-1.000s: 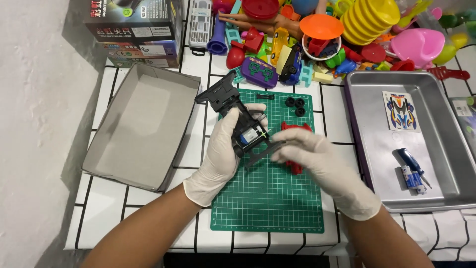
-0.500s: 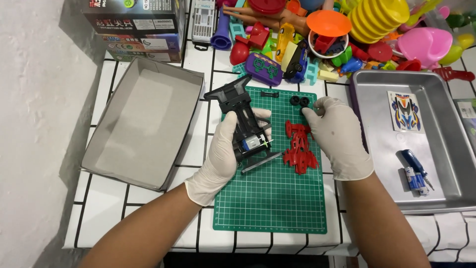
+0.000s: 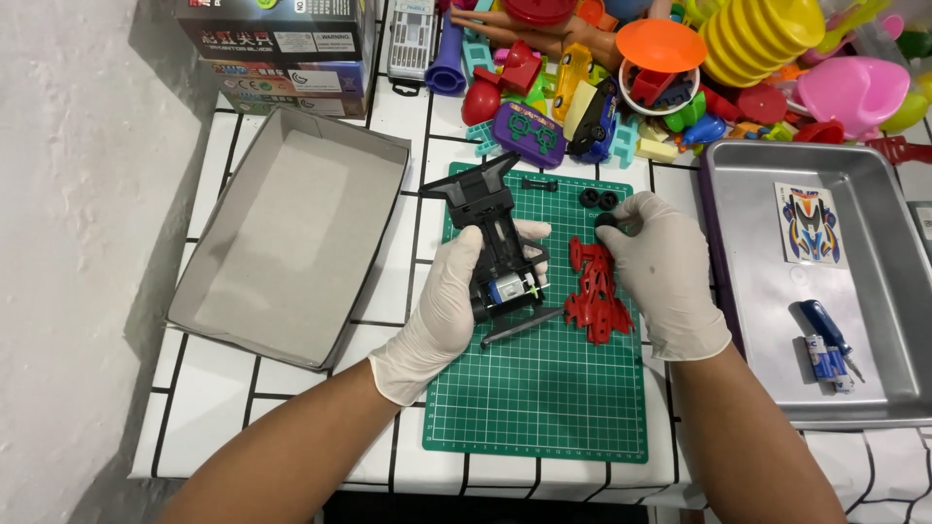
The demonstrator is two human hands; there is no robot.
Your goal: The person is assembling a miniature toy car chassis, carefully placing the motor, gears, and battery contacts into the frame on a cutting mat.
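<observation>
Both my hands wear white gloves over a green cutting mat (image 3: pixel 544 408). My left hand (image 3: pixel 449 309) grips a black toy car chassis (image 3: pixel 490 228) with a small motor at its near end. My right hand (image 3: pixel 660 267) pinches a small black wheel (image 3: pixel 610 221) at the fingertips. Two more black wheels (image 3: pixel 598 199) lie on the mat just beyond it. A red plastic parts frame (image 3: pixel 594 291) lies on the mat between my hands. A dark grey rod-like piece (image 3: pixel 519 328) rests by the chassis.
An open grey cardboard box lid (image 3: pixel 291 233) sits at the left. A metal tray (image 3: pixel 893 291) at the right holds a sticker sheet (image 3: pixel 811 223) and a blue screwdriver (image 3: pixel 825 335). Colourful plastic toys (image 3: pixel 680 58) and printed boxes (image 3: pixel 282 44) crowd the far edge.
My right hand left the chassis, moved right and away to the loose wheels, and now pinches one. The left hand keeps the chassis in place.
</observation>
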